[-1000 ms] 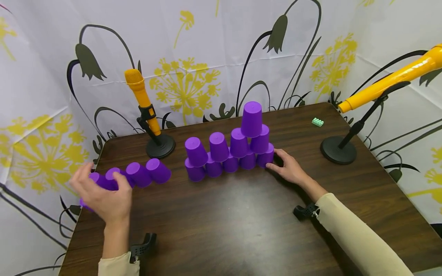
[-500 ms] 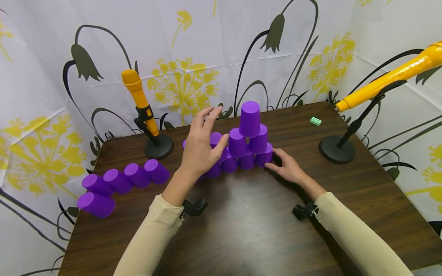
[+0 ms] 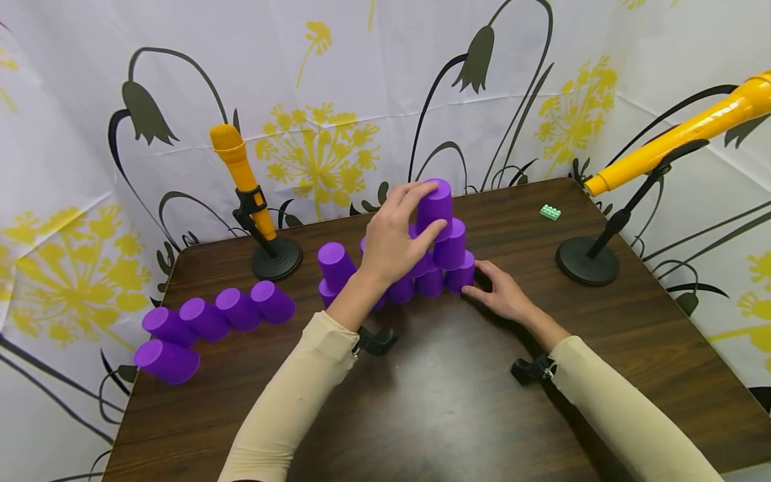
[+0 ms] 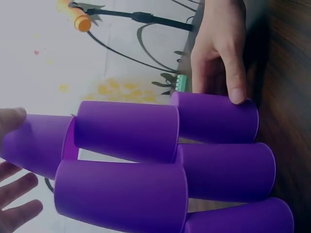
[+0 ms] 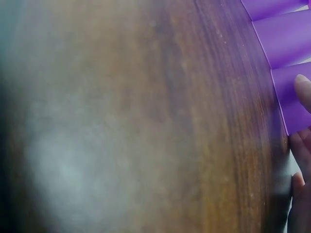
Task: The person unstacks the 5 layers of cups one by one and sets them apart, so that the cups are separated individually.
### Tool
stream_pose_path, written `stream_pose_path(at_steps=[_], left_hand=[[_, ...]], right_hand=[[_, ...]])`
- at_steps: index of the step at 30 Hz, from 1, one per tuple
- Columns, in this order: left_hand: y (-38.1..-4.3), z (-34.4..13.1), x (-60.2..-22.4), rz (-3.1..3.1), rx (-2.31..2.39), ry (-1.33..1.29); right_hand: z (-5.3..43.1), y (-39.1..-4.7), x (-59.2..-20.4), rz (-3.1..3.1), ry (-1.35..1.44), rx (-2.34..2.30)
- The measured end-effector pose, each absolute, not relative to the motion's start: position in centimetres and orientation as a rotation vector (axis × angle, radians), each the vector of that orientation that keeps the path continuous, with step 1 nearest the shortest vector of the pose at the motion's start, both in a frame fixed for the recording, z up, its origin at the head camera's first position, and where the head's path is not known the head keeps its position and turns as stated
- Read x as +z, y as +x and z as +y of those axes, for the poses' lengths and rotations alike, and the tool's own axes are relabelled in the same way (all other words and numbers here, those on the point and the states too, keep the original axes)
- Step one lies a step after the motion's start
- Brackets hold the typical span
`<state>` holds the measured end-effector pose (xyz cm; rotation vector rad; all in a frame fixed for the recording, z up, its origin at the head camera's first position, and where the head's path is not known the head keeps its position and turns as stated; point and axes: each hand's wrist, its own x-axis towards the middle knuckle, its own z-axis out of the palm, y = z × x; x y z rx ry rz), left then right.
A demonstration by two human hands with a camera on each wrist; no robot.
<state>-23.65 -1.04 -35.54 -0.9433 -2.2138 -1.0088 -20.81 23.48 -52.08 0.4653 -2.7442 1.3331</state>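
Purple plastic cups stand upside down in a stepped stack: a bottom row, a second row on it, and one top cup (image 3: 438, 209). My left hand (image 3: 393, 239) is around this top cup, thumb on the near side and a finger by its base; in the left wrist view the thumb touches its wall while other fingers spread apart from it. My right hand (image 3: 504, 292) holds the bottom row's right-end cup (image 3: 461, 273), thumb in front and fingers behind. A second-row cup (image 3: 334, 263) shows at the left end; my left hand and forearm hide some cups between.
More upside-down purple cups (image 3: 241, 309) stand in a line at the table's left. Behind them is a yellow microphone (image 3: 241, 167) on a black stand. Another yellow microphone (image 3: 680, 144) leans from a stand at right. A green toy brick (image 3: 550, 212) lies near the table's (image 3: 458, 388) back edge.
My left hand has moved right, from the line of cups at left, across the stack, to the top cup. The right hand has stayed at the end cup.
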Motion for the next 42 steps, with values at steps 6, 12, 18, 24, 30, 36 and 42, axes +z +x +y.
stream_pose_path(at_steps=[6, 12, 18, 24, 30, 36, 42], left_hand=[[-23.6, -1.1, -35.8, -2.151, -1.101, -0.915], [-21.4, -3.8, -35.2, -1.989, -1.197, -0.874], [-16.7, -10.3, -34.2, -1.923, -1.220, -0.654], [-13.3, -19.2, -37.5, -1.974, -0.993, -0.196], [-11.1, -26.9, -43.5, -2.163, -0.609, 0.199], [-10.2, -29.5, -46.5, -2.243, -0.516, 0.346], [-10.6, -29.9, -47.6, -2.301, -0.510, 0.452]], right_hand=[[23.5, -20.8, -52.1, -2.743, 0.467, 1.337], [23.5, -20.8, -52.2, -2.740, 0.483, 1.340], [23.5, -20.7, -52.2, -2.740, 0.475, 1.340], [23.6, -20.8, -52.3, -2.741, 0.465, 1.328], [23.6, -20.9, -52.2, -2.744, 0.466, 1.317], [23.6, -21.0, -52.0, -2.740, 0.463, 1.331], [23.6, -20.9, -52.2, -2.747, 0.473, 1.321]])
